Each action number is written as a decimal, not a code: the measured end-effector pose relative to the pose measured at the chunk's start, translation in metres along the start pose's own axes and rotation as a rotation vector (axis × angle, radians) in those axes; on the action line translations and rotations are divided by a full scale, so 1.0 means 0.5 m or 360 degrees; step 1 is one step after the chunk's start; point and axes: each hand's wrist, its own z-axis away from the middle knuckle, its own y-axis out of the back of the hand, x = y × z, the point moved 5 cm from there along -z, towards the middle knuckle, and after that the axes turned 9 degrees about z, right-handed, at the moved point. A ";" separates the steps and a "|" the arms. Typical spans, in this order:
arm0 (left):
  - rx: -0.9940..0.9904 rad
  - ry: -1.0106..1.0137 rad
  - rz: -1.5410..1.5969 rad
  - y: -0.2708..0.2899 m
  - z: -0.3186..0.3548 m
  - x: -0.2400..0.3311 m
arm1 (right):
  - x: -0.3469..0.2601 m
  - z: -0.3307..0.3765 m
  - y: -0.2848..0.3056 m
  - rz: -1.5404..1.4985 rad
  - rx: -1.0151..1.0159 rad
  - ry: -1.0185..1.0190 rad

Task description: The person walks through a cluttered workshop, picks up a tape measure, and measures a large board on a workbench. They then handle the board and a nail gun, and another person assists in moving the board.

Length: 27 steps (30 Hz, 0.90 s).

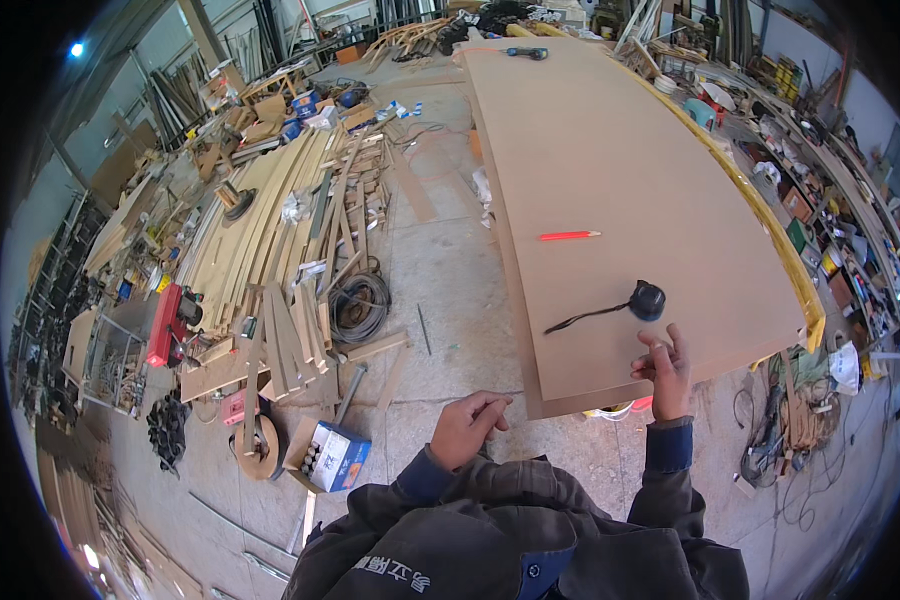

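A large brown sheet (610, 150) lies flat in front of me, stretching away toward the back. Over its near edge is my right hand (665, 375), fingers bent but apart, with nothing seen in them. Just beyond those fingertips sits a black tape measure (647, 300) with a dark wrist strap trailing left. A red pencil (568, 236) rests farther up the sheet, near its left side. My left hand (467, 428) hovers left of the sheet's near left corner, its fingers curled together and closed; no object shows in it, and its palm is hidden.
A blue corded power tool (527, 53) lies at the sheet's far end. Yellow wrapping (760, 205) runs along its right edge. On the floor at left are stacked wood strips (260, 220), a coil of cable (359, 307) and an opened blue-and-white box (337, 457). Cluttered shelving (830, 190) lines the right.
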 end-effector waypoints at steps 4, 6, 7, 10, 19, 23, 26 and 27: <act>0.0116 -0.0045 -0.0086 0.025 0.022 -0.001 | 0.045 -0.002 -0.029 0.0342 -0.0219 0.0016; 0.0150 -0.0097 -0.0117 0.043 0.029 0.010 | 0.044 -0.001 -0.056 0.0382 -0.0255 0.0030; 0.0158 -0.0160 -0.0138 0.053 0.037 0.023 | 0.046 0.000 -0.070 0.0401 -0.0275 0.0037; 0.0127 -0.0390 -0.0194 0.083 0.052 0.092 | 0.068 -0.014 -0.119 0.0518 -0.0485 0.0059; -0.0378 -0.1979 -0.0092 0.125 0.167 0.498 | 0.110 -0.060 -0.111 0.0414 -0.0484 -0.0082; -0.0188 -0.2314 -0.0225 0.188 0.197 0.514 | 0.176 -0.083 -0.068 0.0547 -0.0264 -0.0015; -0.0012 -0.2357 -0.0278 0.247 0.193 0.486 | 0.148 -0.071 -0.095 0.0478 -0.0227 -0.0041; 0.0016 -0.2342 -0.0309 0.272 0.187 0.481 | 0.151 -0.083 -0.092 0.0522 -0.0211 -0.0052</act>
